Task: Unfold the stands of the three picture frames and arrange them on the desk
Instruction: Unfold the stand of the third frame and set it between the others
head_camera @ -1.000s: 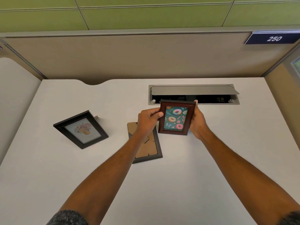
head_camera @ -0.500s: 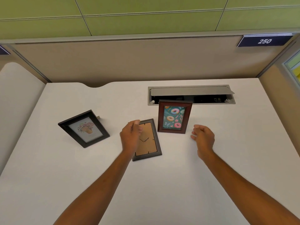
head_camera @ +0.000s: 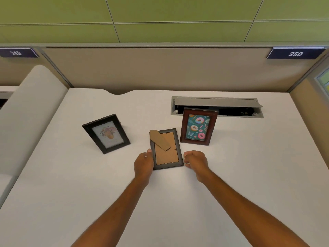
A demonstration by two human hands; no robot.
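Toward the left edge of the desk (head_camera: 231,175) the black flower frame (head_camera: 106,133) is standing propped on its stand; the left hand (head_camera: 143,164) is resting against the left rim of the face-down dark frame (head_camera: 166,149), thumb touching it, fingers loosely curled and holding nothing; that frame is lying flat mid-desk with its cardboard stand (head_camera: 159,140) half swung out (the last one needing work, I judge); the right hand (head_camera: 195,162) is hovering just beside its right rim, loosely curled and empty; the donut frame (head_camera: 198,127) is standing before the cable tray (head_camera: 217,106) at the back edge. Best to be lifting by both rims, then swinging the stand fully open before setting it upright.
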